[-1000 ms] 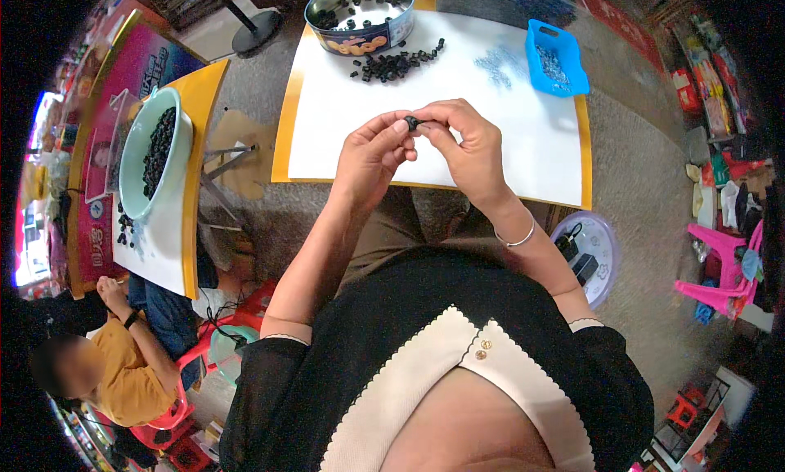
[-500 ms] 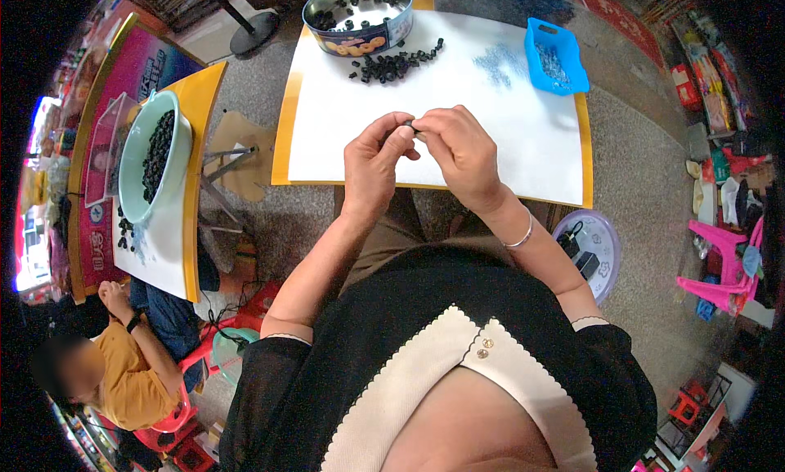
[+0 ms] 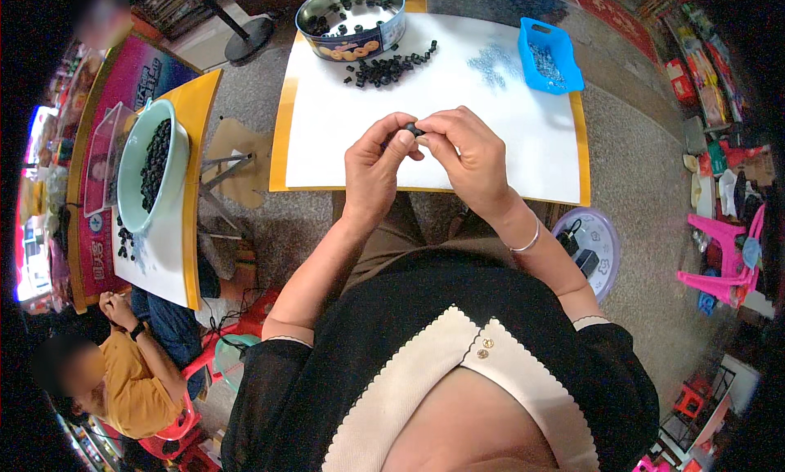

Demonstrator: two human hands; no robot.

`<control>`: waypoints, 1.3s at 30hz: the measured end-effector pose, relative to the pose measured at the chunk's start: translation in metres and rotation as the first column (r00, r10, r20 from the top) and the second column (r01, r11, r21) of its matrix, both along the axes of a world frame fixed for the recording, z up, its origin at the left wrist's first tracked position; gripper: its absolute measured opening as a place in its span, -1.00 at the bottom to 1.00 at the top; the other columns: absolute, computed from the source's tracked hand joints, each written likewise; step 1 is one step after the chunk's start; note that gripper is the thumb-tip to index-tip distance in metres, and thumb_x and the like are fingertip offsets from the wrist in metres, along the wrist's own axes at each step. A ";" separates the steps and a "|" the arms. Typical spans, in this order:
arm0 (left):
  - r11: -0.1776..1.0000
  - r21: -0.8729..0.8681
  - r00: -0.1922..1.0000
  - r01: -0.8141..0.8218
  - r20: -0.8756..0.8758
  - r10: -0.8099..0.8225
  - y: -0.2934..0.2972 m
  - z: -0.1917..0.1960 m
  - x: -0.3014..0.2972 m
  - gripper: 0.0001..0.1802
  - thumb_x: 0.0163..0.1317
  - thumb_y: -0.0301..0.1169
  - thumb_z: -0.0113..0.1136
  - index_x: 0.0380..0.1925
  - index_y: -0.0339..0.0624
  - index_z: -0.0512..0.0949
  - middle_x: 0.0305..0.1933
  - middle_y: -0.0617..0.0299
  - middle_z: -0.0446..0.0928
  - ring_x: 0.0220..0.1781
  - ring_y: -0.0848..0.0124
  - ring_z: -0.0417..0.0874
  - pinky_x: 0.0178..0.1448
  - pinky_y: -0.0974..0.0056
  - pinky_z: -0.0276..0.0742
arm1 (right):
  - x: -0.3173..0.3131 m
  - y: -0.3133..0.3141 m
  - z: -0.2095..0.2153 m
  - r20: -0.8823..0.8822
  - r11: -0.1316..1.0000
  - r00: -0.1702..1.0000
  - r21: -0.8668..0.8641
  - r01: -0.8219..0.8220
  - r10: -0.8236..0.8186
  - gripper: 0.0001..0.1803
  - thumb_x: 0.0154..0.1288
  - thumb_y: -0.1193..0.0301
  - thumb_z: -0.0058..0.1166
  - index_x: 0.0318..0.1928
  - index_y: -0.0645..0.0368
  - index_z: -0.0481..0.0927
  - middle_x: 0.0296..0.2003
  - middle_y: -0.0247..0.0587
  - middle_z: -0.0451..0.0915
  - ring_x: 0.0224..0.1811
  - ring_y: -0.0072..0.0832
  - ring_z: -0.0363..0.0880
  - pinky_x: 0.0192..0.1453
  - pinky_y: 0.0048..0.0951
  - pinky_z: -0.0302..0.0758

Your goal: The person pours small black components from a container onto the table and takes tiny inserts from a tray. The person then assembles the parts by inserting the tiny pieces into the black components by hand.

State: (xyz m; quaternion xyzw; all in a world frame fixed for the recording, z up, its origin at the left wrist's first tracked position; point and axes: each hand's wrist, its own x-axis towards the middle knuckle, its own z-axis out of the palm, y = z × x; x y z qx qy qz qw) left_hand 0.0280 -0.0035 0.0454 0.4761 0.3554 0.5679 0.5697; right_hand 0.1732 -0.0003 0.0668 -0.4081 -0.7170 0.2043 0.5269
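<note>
Both of my hands meet above the near part of the white-topped table (image 3: 327,145). A small black part (image 3: 414,129) is pinched between them. My left hand (image 3: 378,157) grips it between thumb and forefinger. From the other side, the thumb and fingertips of my right hand (image 3: 470,149) are pressed together on it, hiding much of its shape. Beyond my hands lies a loose pile of small black parts (image 3: 383,70). Behind the pile stands a round tin (image 3: 347,49) with more black parts inside. A blue plastic basket (image 3: 564,78) at the far right holds tiny clear pieces.
Tiny clear pieces (image 3: 491,65) are scattered left of the basket. On a side table at left, a pale green basin (image 3: 131,174) holds many black parts. A person in a mustard shirt (image 3: 143,390) sits there. A lilac tub (image 3: 607,243) with black items stands at right.
The black part between my fingers shows more now, as my right fingertips have shifted slightly on it. The view has moved a little. Another person's head now appears at the upper left.
</note>
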 end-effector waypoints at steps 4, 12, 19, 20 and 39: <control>0.996 -0.072 0.999 0.043 0.001 -0.043 0.006 0.001 -0.003 -0.73 0.28 -0.44 0.09 -0.09 -0.40 0.49 -0.29 0.22 0.54 -0.34 0.49 0.55 -0.20 0.40 0.55 | 0.002 0.007 -0.003 0.130 0.988 0.991 0.149 -0.036 0.017 -0.85 0.04 0.59 0.12 -0.30 0.25 0.54 -0.38 -0.16 0.54 -0.32 -0.23 0.49 -0.22 -0.32 0.47; 0.889 -0.368 0.962 0.272 0.074 -0.264 0.008 0.005 -0.017 -0.72 0.29 -0.38 0.09 -0.14 -0.41 0.53 -0.37 0.22 0.54 -0.40 0.48 0.54 -0.26 0.36 0.57 | 0.007 0.001 -0.008 0.146 0.976 0.971 -0.141 -0.167 0.187 -0.75 0.08 0.55 0.14 -0.16 0.23 0.56 -0.31 -0.22 0.48 -0.25 -0.41 0.45 -0.15 -0.45 0.41; 0.884 -0.344 0.945 0.318 0.186 -0.268 0.007 -0.011 -0.019 -0.71 0.29 -0.37 0.09 -0.08 -0.34 0.53 -0.34 0.25 0.51 -0.40 0.55 0.46 -0.30 0.41 0.48 | 0.009 -0.005 -0.009 -0.071 0.919 0.991 -0.371 -0.131 0.113 -0.75 0.12 0.53 0.12 -0.13 0.23 0.57 -0.29 -0.26 0.48 -0.22 -0.52 0.45 -0.14 -0.50 0.42; 0.886 -0.338 0.945 0.316 0.196 -0.263 0.005 -0.012 -0.018 -0.70 0.29 -0.36 0.10 -0.07 -0.32 0.53 -0.35 0.27 0.51 -0.41 0.56 0.44 -0.32 0.43 0.45 | 0.009 -0.006 -0.010 -0.079 0.926 0.990 -0.353 -0.135 0.115 -0.75 0.14 0.52 0.11 -0.13 0.23 0.57 -0.28 -0.26 0.47 -0.22 -0.51 0.45 -0.14 -0.50 0.42; 0.798 -0.438 0.877 0.414 0.426 -0.222 -0.002 -0.010 -0.018 -0.70 0.29 -0.36 0.09 -0.06 -0.35 0.47 -0.30 0.21 0.54 -0.34 0.47 0.55 -0.19 0.39 0.54 | 0.009 -0.013 -0.010 0.087 0.995 0.994 -0.083 -0.055 0.063 -0.81 0.08 0.59 0.13 -0.23 0.23 0.61 -0.29 -0.21 0.49 -0.20 -0.41 0.48 -0.13 -0.46 0.44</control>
